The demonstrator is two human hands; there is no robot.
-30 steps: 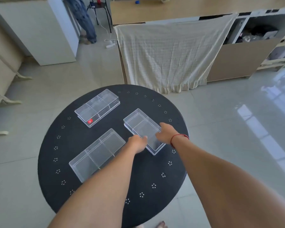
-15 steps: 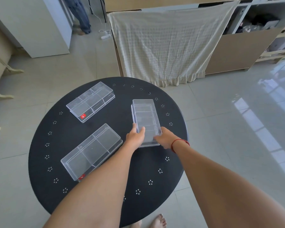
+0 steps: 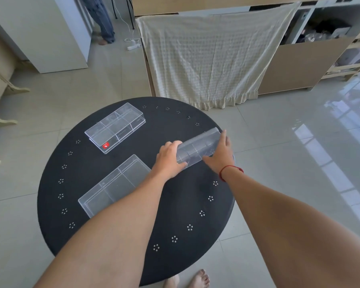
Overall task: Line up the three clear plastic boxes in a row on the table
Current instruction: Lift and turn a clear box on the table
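Left hand [image 3: 169, 157] grips the near-left end of the held box [image 3: 199, 149]; right hand [image 3: 219, 152] clamps its right long side, fingers reaching toward the far end. The box sits at the right of the desk [image 3: 133, 235], apparently tipped up off the surface — its long axis runs near-left to far-right. The far-left box [image 3: 114, 127] and the near-left box [image 3: 114, 186] lie flat on much the same diagonal, well apart from the held one — so it appears to need setting down parallel to them.

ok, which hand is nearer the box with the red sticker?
Left. The left hand grips the near end of the tilted clear box, just right of the red-sticker box. The right hand holds that box's far side, further right.
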